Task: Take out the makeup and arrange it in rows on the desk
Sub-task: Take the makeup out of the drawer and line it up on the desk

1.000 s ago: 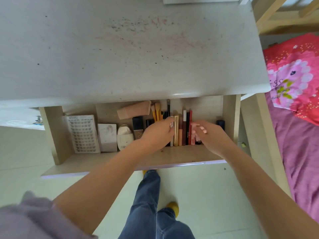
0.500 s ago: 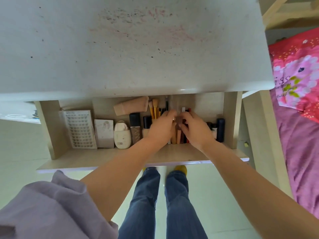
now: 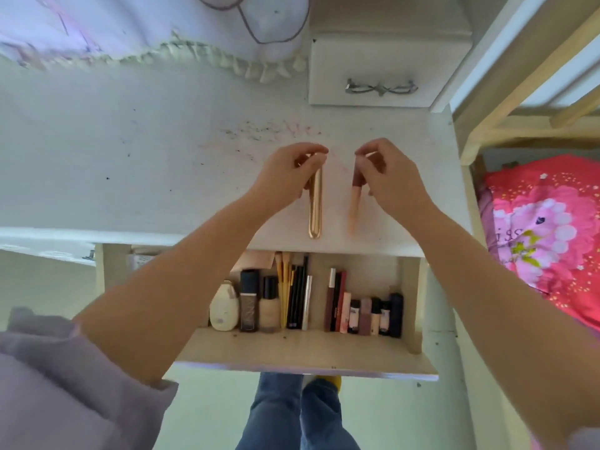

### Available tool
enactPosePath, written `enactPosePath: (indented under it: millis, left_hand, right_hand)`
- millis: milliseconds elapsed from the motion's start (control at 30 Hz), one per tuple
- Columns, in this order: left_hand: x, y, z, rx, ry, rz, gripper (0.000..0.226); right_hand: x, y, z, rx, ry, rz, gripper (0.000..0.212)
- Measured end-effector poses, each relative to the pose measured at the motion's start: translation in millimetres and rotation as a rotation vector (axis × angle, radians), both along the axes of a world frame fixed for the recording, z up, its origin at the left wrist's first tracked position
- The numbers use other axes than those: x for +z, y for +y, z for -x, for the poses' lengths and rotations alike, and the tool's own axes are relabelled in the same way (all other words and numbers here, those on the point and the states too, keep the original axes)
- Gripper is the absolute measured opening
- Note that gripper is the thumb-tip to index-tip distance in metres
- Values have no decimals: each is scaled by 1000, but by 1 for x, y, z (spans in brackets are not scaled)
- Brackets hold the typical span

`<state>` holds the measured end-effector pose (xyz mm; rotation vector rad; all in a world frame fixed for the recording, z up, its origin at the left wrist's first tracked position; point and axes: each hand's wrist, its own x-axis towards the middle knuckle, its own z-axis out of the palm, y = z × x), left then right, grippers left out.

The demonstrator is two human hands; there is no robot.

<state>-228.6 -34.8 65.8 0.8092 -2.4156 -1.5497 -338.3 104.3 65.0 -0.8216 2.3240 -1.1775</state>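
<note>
Your left hand [image 3: 285, 177] pinches the gold tube [image 3: 315, 206] over the desk [image 3: 130, 157]; your right hand [image 3: 386, 177] pinches the pink tube [image 3: 354, 206] just beside it. Lay both flat, parallel, near ends level, leaving room for the drawer's [image 3: 308, 355] remaining makeup.

Gold tube [image 3: 315, 206] and pink tube [image 3: 354, 206] lie lengthwise side by side, slightly apart, on my desk [image 3: 130, 177] near its front edge; remaining makeup [image 3: 305, 300] lined in open drawer [image 3: 305, 355] below.

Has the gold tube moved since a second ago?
Yes. The gold tube left the drawer; the left hand now holds it over the desk.
</note>
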Motion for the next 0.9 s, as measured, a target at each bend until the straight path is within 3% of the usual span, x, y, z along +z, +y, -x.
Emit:
enactPosePath:
  millis: [200,400,500,600,667,767,900]
  left_hand:
    - [-32,-38,70,46,-98,171,27]
    - [-43,-42,73,88,-111,270,30]
    - [-33,-28,49,103,-49,222,33]
    - [-25,11,-16,52,75,291,24]
    - [-33,51,-71,-108,83,338,23]
    - [-81,99,-124,-336,-94,426,32]
    - [-132,112,-119,-337,-488,494,47]
  right_hand:
    - [-27,-73,38,-5,49,-81,12]
    - [-33,-76,38,10,151,-138,23]
    - [-21,-50,20,-29,128,-70,21]
    - [-18,5,-29,43,60,16,13]
    - [-35,46,-72,185,-51,-128,15]
    - [-88,88,-110,309,-71,-448,27]
    - [-133,89,-107,329,48,-634,46]
